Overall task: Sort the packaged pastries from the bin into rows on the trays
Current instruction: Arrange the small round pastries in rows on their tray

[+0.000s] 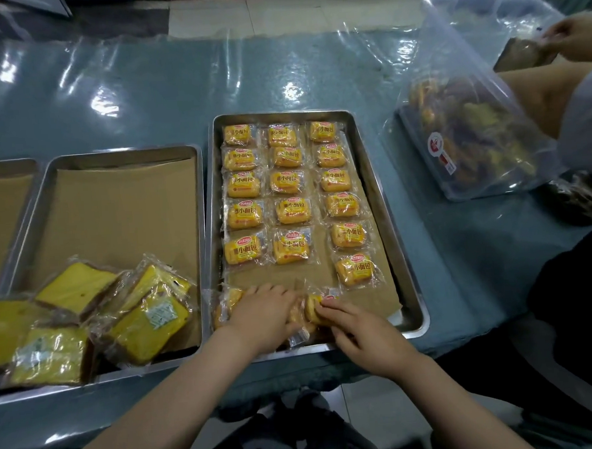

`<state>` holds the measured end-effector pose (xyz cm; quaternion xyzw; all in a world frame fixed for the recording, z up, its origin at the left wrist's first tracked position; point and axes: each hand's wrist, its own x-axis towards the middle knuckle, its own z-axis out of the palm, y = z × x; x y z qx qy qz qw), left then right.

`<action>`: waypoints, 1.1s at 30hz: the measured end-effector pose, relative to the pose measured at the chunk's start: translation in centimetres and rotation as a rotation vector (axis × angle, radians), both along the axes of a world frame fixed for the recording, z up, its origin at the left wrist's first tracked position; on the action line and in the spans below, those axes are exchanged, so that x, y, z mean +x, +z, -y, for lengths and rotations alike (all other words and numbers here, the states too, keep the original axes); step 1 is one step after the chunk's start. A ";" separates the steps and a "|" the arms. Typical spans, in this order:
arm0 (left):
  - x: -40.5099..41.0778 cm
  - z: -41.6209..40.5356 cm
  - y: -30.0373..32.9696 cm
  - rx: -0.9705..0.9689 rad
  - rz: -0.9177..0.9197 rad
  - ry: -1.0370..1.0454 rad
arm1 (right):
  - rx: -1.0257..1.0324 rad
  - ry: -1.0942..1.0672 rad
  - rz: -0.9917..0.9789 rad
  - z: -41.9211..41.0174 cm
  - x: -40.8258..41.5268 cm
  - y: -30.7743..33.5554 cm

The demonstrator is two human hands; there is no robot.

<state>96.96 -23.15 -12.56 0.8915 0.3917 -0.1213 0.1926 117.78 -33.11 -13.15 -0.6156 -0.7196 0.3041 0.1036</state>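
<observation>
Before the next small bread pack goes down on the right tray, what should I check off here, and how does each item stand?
1. Free slots on the right tray: ok, bare paper at the near ends of the left and middle columns.
2. Packs in hand: ok, left hand and right hand both rest on small packs at the near edge.
3. Rows laid so far: ok, three fairly even columns.
4. Cake slices on the middle tray: not ok, heaped, not in rows.
5. Bin stock left: ok, pastries show through its wall.
</observation>
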 end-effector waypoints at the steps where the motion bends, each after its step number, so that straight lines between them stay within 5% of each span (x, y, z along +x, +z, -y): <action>1: 0.0 -0.2 0.2 0.011 -0.032 -0.022 | -0.001 0.000 0.007 0.1 0.1 0.1; 13: 0.7 -2.1 1.2 0.134 -0.073 -0.058 | 0.034 -0.025 0.167 1.7 1.9 0.5; 19: 3.1 0.6 0.7 0.050 0.130 -0.273 | 0.029 -0.300 -0.079 1.4 2.5 0.7; 25: 3.8 1.6 0.0 -0.051 0.087 -0.337 | -0.003 -0.228 0.192 -1.8 4.2 0.2; 33: 4.7 2.2 0.2 -0.019 0.021 -0.416 | -0.172 -0.236 -0.093 -3.3 3.1 0.0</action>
